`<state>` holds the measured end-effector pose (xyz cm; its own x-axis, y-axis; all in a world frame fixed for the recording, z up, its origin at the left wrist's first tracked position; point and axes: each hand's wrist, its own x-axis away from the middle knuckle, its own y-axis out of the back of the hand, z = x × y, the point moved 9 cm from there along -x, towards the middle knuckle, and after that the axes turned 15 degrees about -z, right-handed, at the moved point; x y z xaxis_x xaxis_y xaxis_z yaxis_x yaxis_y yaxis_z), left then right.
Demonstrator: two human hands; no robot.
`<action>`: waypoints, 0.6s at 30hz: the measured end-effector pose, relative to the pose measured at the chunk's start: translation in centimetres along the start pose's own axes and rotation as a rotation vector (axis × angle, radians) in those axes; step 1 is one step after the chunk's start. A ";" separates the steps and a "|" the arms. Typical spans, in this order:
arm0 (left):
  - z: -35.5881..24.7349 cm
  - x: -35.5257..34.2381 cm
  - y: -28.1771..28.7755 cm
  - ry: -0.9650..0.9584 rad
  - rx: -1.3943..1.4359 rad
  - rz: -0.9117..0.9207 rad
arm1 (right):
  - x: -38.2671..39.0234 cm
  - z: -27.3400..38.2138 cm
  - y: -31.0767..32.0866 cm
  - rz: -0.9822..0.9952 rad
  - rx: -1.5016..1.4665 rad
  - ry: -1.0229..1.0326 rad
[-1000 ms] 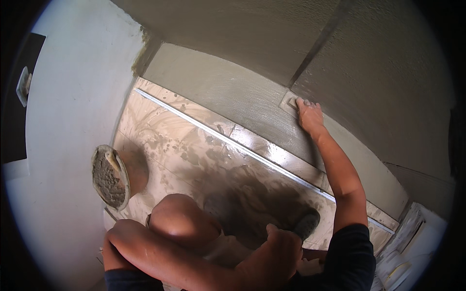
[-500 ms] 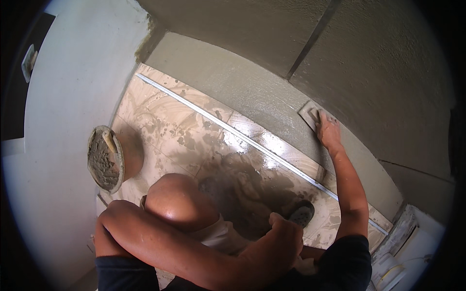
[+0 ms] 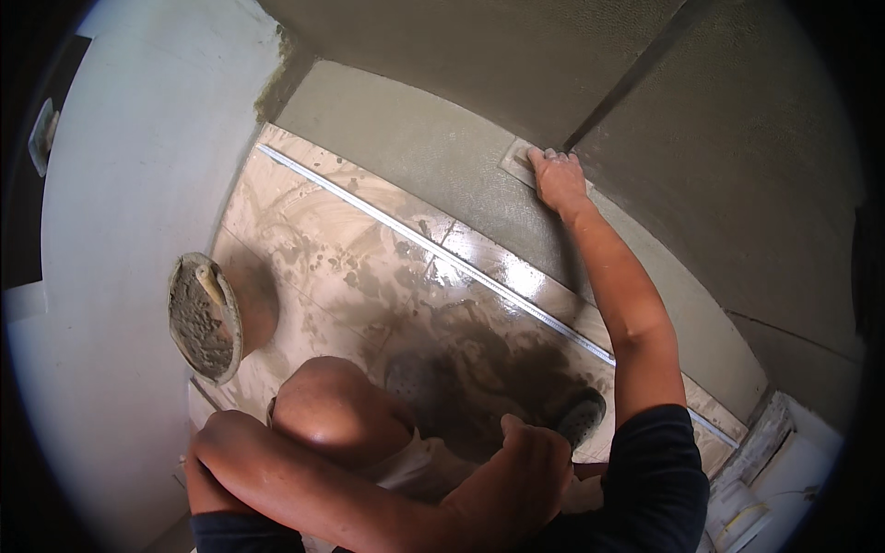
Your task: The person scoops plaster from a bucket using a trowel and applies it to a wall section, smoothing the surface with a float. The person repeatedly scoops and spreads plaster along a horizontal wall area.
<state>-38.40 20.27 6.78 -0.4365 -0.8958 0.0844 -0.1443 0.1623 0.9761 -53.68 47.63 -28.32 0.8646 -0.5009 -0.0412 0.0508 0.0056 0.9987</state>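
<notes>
My right hand (image 3: 559, 178) reaches far forward, closed around the grip of a small pale plastering float (image 3: 518, 162). The float lies flat on a smooth grey mortar strip (image 3: 406, 129) along the foot of the wall, close below a dark line in that wall. My left hand (image 3: 525, 465) is near me, in front of my body, with its forearm across my bent knee. Its fingers are curled in and the thumb points up; nothing shows in it.
To the left, a bucket (image 3: 261, 309) of grey mortar has a light handle (image 3: 211, 284) sticking out. A long metal strip (image 3: 442, 253) lies across mortar-smeared tiles (image 3: 304, 203). My dark clog (image 3: 583, 417) stands on the tiles. White containers (image 3: 737, 521) sit at lower right.
My right hand has slid the float along the mortar strip, leftward and up in the picture. My left hand stays nearly in place.
</notes>
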 end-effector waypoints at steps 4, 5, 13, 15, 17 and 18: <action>-0.4 0.3 0.6 -0.064 -0.144 -0.070 | 1.7 -0.8 0.0 -0.001 -0.042 0.000; -0.5 0.2 0.5 -0.057 -0.101 -0.048 | 2.2 -1.2 0.2 -0.001 -0.036 -0.005; -1.7 -1.3 0.3 -0.046 -0.027 0.025 | 5.5 -4.4 0.0 0.026 -0.055 -0.081; -2.1 -1.6 0.0 -0.059 -0.017 0.016 | 7.3 -6.7 -0.2 0.056 -0.049 -0.131; -2.5 -1.7 0.0 -0.050 -0.027 0.028 | 8.7 -7.5 -0.1 0.047 -0.026 -0.149; -2.7 -1.5 0.3 -0.035 -0.039 0.039 | 9.0 -7.3 -0.1 0.037 -0.030 -0.148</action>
<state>-35.39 20.54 7.53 -0.4723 -0.8738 0.1159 -0.0921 0.1797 0.9794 -42.22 49.41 -28.97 0.7828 -0.6223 0.0031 0.0366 0.0510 0.9980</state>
